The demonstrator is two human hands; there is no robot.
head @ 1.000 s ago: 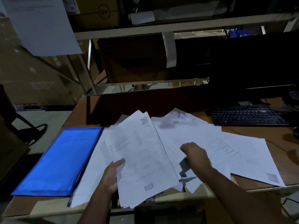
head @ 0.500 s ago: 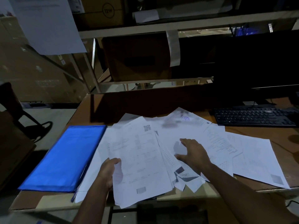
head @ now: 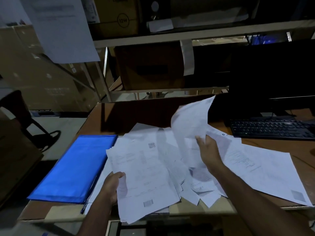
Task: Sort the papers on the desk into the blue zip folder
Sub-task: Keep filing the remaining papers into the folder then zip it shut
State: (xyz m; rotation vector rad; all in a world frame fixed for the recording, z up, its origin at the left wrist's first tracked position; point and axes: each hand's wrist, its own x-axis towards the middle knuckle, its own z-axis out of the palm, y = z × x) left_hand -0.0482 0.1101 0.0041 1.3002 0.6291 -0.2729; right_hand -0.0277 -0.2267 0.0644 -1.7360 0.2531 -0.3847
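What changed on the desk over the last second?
The right hand moved up and away from the near edge, lifting one sheet off the spread, now curled upright. The left hand still grips the stack with the QR code. Blue zip folder and keyboard unmoved.

A brown wooden desk (head: 122,114) holds everything. A blue zip folder (head: 75,167) lies flat on its left side, closed. Just beside the folder, a messy spread of white papers (head: 265,172) covers the middle and the right, and some sheets hang over the front edge. A black keyboard (head: 271,128) sits at the back right, near the papers.
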